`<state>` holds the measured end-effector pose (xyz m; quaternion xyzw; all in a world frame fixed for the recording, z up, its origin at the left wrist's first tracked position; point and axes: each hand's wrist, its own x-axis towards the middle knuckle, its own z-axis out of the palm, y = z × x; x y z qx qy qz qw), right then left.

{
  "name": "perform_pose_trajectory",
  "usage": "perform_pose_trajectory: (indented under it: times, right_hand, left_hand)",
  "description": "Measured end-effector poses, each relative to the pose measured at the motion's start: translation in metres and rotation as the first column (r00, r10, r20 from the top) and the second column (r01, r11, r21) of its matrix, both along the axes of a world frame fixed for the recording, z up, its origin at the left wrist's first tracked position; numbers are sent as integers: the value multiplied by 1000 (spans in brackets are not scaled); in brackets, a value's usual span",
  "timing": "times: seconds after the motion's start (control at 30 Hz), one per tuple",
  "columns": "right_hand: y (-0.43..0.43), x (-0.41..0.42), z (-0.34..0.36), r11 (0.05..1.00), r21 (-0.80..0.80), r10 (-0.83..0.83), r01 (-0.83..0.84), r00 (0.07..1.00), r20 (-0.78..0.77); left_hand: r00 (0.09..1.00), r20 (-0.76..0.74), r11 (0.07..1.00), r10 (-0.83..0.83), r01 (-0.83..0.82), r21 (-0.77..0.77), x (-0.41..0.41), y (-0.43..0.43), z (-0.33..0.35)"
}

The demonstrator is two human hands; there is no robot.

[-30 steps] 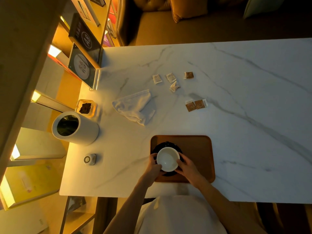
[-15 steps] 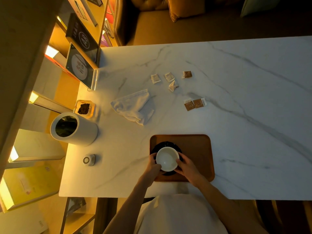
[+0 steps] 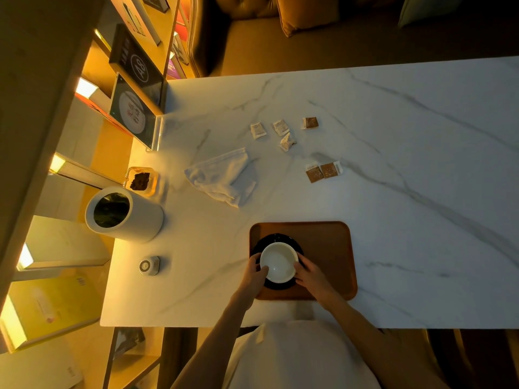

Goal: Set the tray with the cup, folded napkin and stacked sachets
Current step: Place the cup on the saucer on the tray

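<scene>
both hands grip the white cup [image 3: 278, 261] from either side, left hand [image 3: 254, 273] and right hand [image 3: 312, 276] with fingers pressed to its rim; cup sits on the dark saucer [image 3: 276, 240] at the left end of the wooden tray [image 3: 331, 256] on the bench [image 3: 393, 209]. to do it well: centre cup on saucer, let go gently, leave tray's right side free. napkin [image 3: 222, 176] unfolded, sachets [image 3: 283, 131] scattered, both off tray.

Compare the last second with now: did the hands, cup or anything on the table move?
Nothing visibly changed. Both hands, left and right, hold the cup on its saucer at the left of the tray, as before. The napkin and sachets lie where they were.
</scene>
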<state>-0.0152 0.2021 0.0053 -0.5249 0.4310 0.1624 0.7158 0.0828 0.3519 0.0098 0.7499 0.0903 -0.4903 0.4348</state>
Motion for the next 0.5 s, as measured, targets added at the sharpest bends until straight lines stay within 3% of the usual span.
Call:
perform_pose_trajectory:
  times: [0.5]
  right_hand:
    - [0, -4, -6, 998, -36, 52, -51, 998, 22]
  left_hand:
    - [999, 27, 999, -26, 26, 22, 1, -2, 4]
